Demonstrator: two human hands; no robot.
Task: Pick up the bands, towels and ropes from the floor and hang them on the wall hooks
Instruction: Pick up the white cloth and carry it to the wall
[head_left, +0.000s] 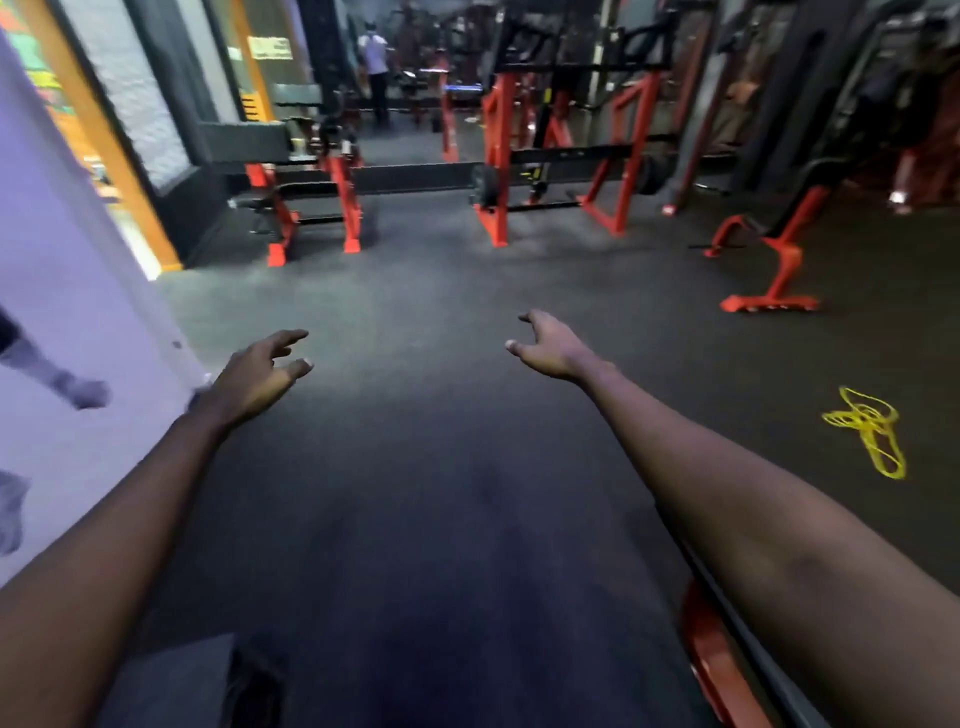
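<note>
Head view. Left hand (260, 371) and right hand (550, 345) reach forward over the floor (441, 493). Each grip is wide, fingers loosely spread, holding nothing. The yellow rope (866, 428) lies tangled on the floor, well apart to the right of the right arm. It looks light, limp and likely to trail, so it is probably best gathered at the bunched middle loops.

Obs.: you have one yellow rope (866, 427) in view, at the right edge of the frame, just below mid-height. Thin cord, bright yellow. It lies flat on the dark floor (467, 493) in a loose tangle: several small loops bunched at its upper-left end, one longer loop trailing toward the lower right. Rope or thin band: blur too strong to tell.
</note>
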